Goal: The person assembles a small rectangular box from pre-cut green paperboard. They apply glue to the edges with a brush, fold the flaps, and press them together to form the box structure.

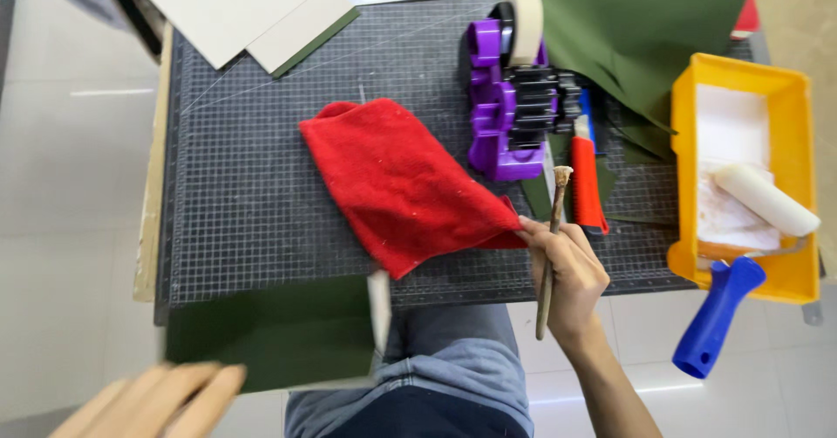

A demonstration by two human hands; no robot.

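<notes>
The right hand (571, 272) pinches the red cloth (397, 181) corner on the table (253, 220), fingers also closed around a small brush (551, 246). The left hand (157, 399), blurred with fingers extended, holds a green-covered board (270, 333); wiping appears unfinished.

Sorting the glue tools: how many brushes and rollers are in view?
2. A thin brush is held in the right hand; a white roller rests in the yellow tray. Others may be hidden.

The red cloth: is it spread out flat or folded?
Folded: the red cloth lies doubled over in a wedge, one corner pinched by the right hand.
</notes>
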